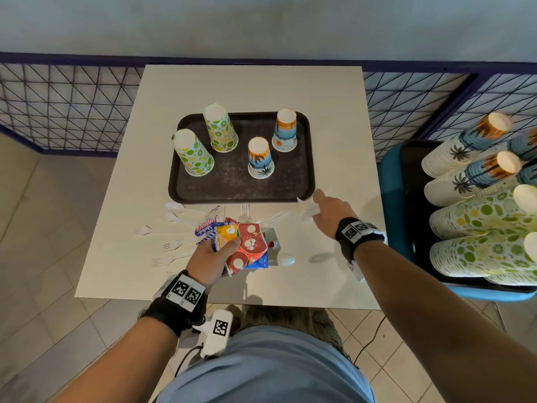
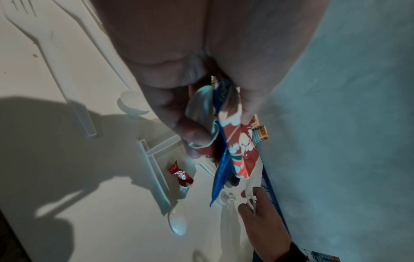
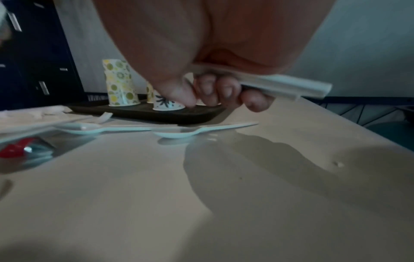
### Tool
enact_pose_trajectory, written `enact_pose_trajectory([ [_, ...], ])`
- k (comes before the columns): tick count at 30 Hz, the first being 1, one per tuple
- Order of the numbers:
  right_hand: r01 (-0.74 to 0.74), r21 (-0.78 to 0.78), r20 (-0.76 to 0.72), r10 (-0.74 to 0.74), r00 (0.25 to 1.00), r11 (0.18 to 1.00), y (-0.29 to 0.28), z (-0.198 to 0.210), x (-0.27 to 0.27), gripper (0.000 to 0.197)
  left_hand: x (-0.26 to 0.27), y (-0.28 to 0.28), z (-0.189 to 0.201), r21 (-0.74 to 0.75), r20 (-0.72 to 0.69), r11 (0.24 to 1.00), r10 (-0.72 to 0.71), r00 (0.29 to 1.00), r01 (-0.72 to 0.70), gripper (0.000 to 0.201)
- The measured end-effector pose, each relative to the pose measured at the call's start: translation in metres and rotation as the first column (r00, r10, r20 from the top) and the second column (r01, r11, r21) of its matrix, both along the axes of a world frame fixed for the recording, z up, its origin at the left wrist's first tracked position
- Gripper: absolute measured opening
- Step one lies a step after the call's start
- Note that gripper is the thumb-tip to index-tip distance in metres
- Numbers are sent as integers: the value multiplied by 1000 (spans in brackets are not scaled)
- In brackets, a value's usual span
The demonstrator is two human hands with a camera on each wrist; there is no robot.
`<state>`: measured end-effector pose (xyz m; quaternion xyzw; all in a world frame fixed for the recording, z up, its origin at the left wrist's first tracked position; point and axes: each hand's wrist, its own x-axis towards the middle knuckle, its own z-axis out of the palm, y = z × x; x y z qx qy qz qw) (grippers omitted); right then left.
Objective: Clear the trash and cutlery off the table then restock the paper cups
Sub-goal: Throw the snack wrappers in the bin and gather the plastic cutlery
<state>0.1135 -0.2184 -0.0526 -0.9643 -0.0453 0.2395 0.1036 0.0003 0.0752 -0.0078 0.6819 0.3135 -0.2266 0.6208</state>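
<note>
**Wrappers in my left hand, white cutlery in my right**

Wrappers, crumpled and glossy, sit bunched in my left hand: red foil with white blobs, a yellow patch, and a blue edge. My thumb lies across the top and my fingers curl beneath, so the bundle is pinched flat like a fan. Its long axis runs away from my palm toward the right, over the near middle of the desk. From the left wrist camera the blue edge hangs lowest.

My right hand is curled round a few white plastic cutlery pieces, just beside the tray's near right corner. They are thin, stiff and matte; in the right wrist view their handles jut out sideways past my little finger, roughly level with the desk.

Loose white forks and spoons lie flat on the smooth pale desk to the left of the wrappers, handles mostly pointing right. One spoon rests bowl-up just right of the bundle, near a small red and silver foil scrap.

Beyond them a dark, pebbled rectangular tray carries four paper cups, all upside down: two with green and yellow citrus print, two with a palm and sunset print. At my right, nested sleeves of cups lie on their sides in a black tray.
</note>
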Motion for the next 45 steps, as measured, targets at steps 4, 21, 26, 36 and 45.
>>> enact_pose_trajectory([
  [4, -72, -113, -63, 65, 996, 991, -7, -14, 13, 60, -1, 3, 0, 17, 0, 1000, -2, 1000, 2, 7],
  [21, -124, 164, -111, 143, 983, 979, 50, 17, -46, 34, -11, 18, -2, 1, 15, 998, 59, 998, -59, 5],
  [26, -239, 179, -78, 256, 964, 955, 93, -4, -55, 43, -15, 22, 0, 19, 4, 999, 40, 999, -40, 6],
  [36, -250, 47, -52, 252, 966, 967, 101, -24, -53, 41, -21, 29, 2, -7, 16, 999, 45, 999, -45, 3],
  [45, -14, 478, 133, -57, 989, 878, 119, 53, -62, 21, -16, 29, 5, -5, 26, 999, 38, 999, -37, 14],
])
